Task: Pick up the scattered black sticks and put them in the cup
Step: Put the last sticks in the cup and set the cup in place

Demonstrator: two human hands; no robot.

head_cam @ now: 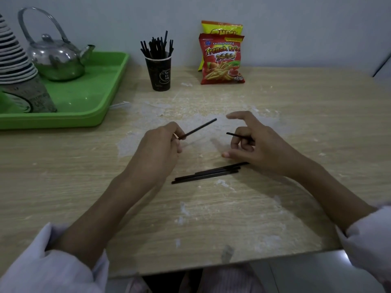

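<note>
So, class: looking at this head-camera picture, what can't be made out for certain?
- How many sticks lie on the table: they overlap, and the right hand covers one end.
- The right hand's stick: mostly hidden in the fingers.
- Count of sticks in the cup: too bunched.
- The stack of cups: cut off by the left edge.

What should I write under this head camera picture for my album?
Each hand holds one black stick; more lie on the table.
</note>
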